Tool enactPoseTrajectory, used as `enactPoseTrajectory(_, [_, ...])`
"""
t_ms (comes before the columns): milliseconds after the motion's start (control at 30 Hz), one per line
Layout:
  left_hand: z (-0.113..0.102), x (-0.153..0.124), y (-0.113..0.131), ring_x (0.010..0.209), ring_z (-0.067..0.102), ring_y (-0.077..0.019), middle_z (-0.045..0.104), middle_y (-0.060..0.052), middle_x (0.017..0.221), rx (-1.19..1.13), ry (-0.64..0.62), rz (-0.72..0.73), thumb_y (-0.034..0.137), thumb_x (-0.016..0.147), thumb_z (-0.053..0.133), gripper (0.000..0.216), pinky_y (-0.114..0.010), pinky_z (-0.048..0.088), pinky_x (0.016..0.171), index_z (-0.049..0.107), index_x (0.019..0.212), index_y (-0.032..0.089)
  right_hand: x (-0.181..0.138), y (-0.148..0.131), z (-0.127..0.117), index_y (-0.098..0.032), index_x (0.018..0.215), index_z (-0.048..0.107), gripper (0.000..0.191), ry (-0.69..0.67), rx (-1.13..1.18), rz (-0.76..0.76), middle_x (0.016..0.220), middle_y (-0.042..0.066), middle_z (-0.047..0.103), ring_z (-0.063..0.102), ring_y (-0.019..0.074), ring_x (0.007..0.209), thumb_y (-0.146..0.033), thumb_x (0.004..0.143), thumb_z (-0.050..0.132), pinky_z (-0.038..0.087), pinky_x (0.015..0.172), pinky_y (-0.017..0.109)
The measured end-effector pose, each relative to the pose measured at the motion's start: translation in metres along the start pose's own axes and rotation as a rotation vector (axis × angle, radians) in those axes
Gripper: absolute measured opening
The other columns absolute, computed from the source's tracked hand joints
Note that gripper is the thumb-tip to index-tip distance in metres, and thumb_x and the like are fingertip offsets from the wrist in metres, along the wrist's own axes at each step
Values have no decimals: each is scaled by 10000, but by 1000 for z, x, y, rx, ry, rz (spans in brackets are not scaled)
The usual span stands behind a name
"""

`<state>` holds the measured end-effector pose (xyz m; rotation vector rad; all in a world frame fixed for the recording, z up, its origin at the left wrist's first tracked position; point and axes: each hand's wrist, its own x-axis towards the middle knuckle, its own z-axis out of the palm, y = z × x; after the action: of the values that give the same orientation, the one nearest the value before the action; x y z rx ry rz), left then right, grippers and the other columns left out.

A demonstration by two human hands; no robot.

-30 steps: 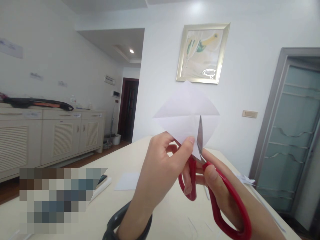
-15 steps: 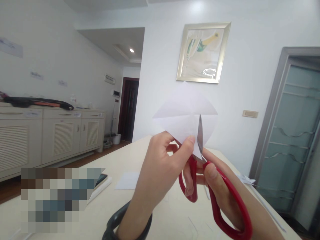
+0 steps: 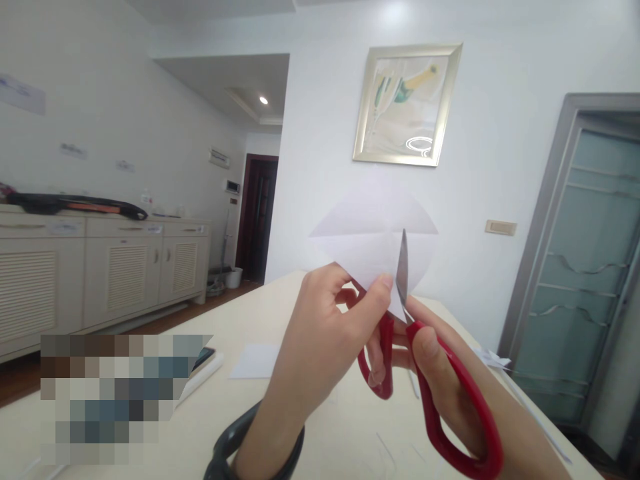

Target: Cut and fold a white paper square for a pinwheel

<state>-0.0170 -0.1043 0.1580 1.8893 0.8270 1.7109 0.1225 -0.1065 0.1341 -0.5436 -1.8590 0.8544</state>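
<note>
A creased sheet of white paper (image 3: 373, 253) is held up in front of me, its edge partly rounded and its upper part pale against the wall. My left hand (image 3: 335, 313) pinches its lower edge between thumb and fingers. In my right hand (image 3: 435, 360) is a pair of red-handled scissors (image 3: 404, 267), thumb through one loop and fingers through the other. One blade stands upright over the near face of the paper, and the other is hidden behind it. The handles are spread apart. A dark band (image 3: 255, 440) circles my left wrist.
On the pale table (image 3: 320, 433) lie a white paper piece (image 3: 254, 362), thin paper strips, and paper scraps (image 3: 493, 359) at the right edge. A blurred-out block (image 3: 115, 393) covers something at the left, beside a phone-like object (image 3: 203, 360). Cabinets (image 3: 120, 273) line the left wall.
The paper has shifted very slightly right and down, and the visible blade's tip has moved a little right with it. Both hands keep nearly the same grip.
</note>
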Motion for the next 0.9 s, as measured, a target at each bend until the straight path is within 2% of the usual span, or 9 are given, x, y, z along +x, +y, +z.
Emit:
enactPoseTrajectory(67, [1, 0, 1, 400, 523, -113, 520, 44, 421, -33, -32, -9, 427, 927, 473, 409, -230, 420, 454, 509, 598, 187, 0, 1, -1, -232, 733, 484, 389, 0, -23, -1, 650, -18, 526, 497, 137, 575, -550, 942, 405, 390, 544, 289])
enactPoseTrajectory(167, [1, -1, 2, 426, 540, -118, 544, 41, 433, -44, -6, 7, 404, 917, 505, 373, -223, 420, 460, 523, 611, 191, -1, 1, -2, -229, 740, 481, 374, 15, -26, -6, 648, -24, 542, 513, 132, 570, -542, 938, 430, 391, 534, 282])
enactPoseTrajectory(300, [2, 0, 3, 500, 577, -121, 605, 31, 502, -30, 28, 23, 368, 900, 546, 314, -215, 439, 512, 547, 642, 189, -2, 1, -2, -216, 749, 484, 372, -12, 5, 8, 667, -19, 554, 516, 122, 589, -525, 948, 426, 409, 553, 266])
enactPoseTrajectory(467, [1, 0, 3, 569, 599, -138, 669, 7, 609, -14, 43, 17, 371, 896, 542, 283, -227, 450, 548, 566, 683, 186, -2, 3, 0, -211, 718, 485, 393, 64, 3, -4, 624, -18, 559, 529, 119, 554, -524, 948, 428, 422, 546, 266])
enactPoseTrajectory(567, [0, 0, 1, 568, 592, -137, 680, 2, 636, 17, 50, 19, 382, 899, 534, 287, -238, 450, 557, 582, 696, 185, 0, 2, 0, -211, 714, 458, 389, 40, -25, -11, 618, -18, 556, 536, 117, 547, -507, 961, 411, 432, 552, 267])
enactPoseTrajectory(767, [1, 0, 2, 529, 597, -146, 660, -2, 582, -1, 20, -14, 375, 899, 523, 290, -241, 463, 515, 594, 690, 188, 2, 1, -1, -213, 723, 440, 396, -12, 6, 4, 635, -17, 533, 500, 121, 557, -533, 954, 402, 400, 554, 279])
enactPoseTrajectory(900, [2, 1, -1, 409, 555, -136, 570, 29, 453, -45, -52, -50, 359, 908, 507, 302, -240, 463, 444, 602, 676, 191, 3, 4, -5, -216, 723, 468, 412, -19, -23, 20, 669, -7, 541, 500, 136, 586, -563, 937, 407, 352, 527, 285])
